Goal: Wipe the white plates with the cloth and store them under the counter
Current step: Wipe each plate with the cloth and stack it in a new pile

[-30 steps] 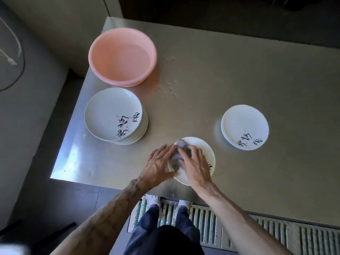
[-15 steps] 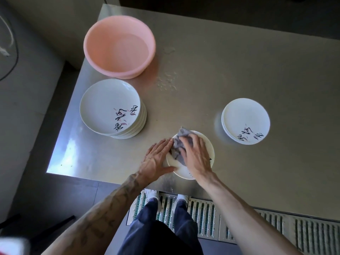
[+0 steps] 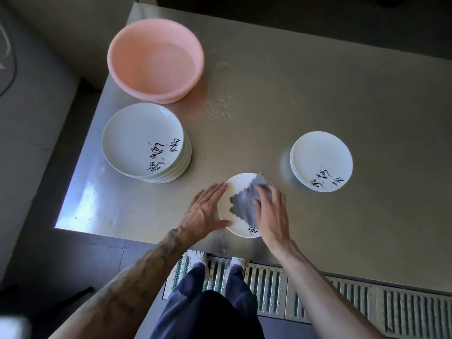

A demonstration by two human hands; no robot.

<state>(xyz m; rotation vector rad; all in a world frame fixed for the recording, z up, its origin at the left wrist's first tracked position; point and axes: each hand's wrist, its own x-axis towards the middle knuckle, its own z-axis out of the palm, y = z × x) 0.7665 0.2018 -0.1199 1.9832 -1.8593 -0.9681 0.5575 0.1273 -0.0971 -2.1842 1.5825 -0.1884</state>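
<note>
Left hand [image 3: 205, 211] lies flat, fingers straight, against the plate [image 3: 236, 185] rim. Right hand [image 3: 272, 216] presses the cloth [image 3: 244, 204] onto it; grip blurred, indeterminate.

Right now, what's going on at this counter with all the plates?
A person stands at a steel counter wiping one white plate with a grey cloth. The right hand presses the cloth onto the plate, while the left hand lies flat against its left rim. A tall stack of plates sits to the left beside a pink basin, and a shorter stack sits to the right.
</note>
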